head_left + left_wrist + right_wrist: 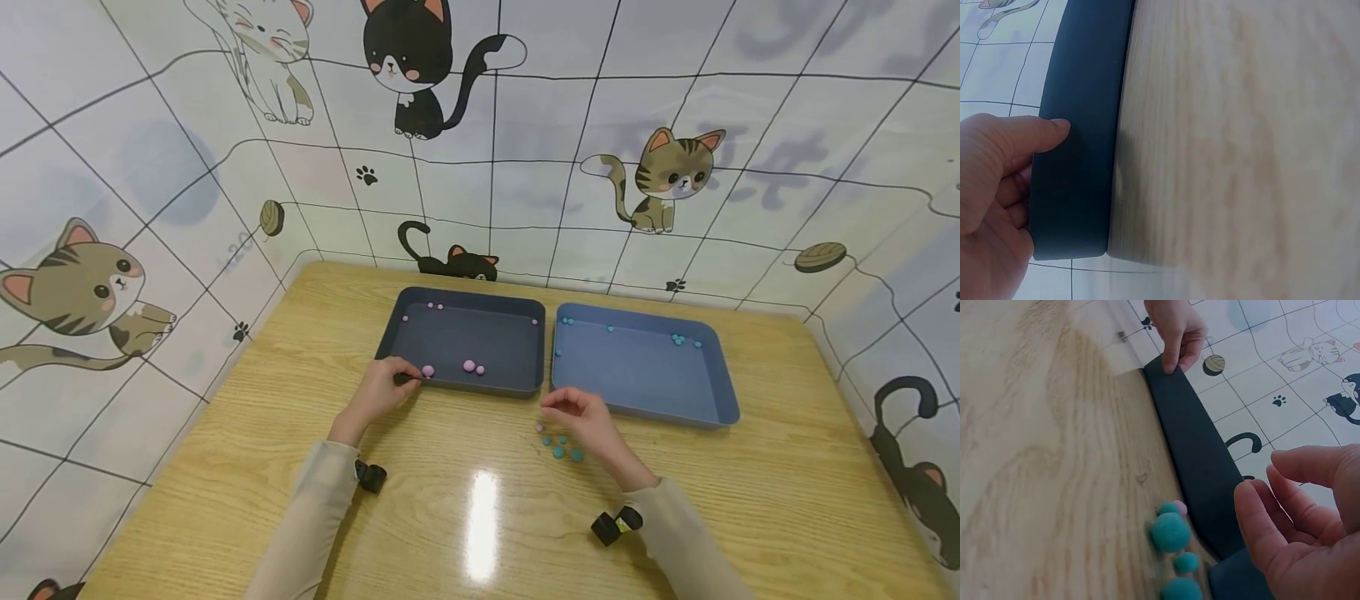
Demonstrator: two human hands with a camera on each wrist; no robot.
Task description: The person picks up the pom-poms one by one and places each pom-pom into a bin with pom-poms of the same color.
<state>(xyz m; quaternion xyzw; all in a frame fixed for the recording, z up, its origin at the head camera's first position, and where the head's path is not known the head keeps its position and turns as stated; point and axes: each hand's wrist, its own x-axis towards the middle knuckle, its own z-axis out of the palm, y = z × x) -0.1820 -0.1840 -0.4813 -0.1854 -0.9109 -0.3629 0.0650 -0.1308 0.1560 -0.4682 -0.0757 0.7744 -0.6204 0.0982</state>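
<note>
My left hand (pixel 381 390) grips the dark tray (pixel 510 333) at its near left side. In the left wrist view the thumb (pixel 1054 134) presses the outer wall and the other fingers curl over the rim. Several pink pom-poms lie in that tray, one large pink pom-pom (pixel 428 371) close to the left fingertips. My right hand (pixel 588 421) hovers over the table by the gap between the trays, thumb and forefinger apart with nothing between them. Below it are several loose teal pom-poms (pixel 1170 532) and one small pink pom-pom (pixel 539 427).
A blue tray (pixel 637 379) stands to the right of the dark one, with small teal pom-poms (pixel 678 339) inside. Both trays are on a wooden table (pixel 420 483) before a wall (pixel 540 208) with cat drawings. Each wrist wears a small black camera (pixel 371 477).
</note>
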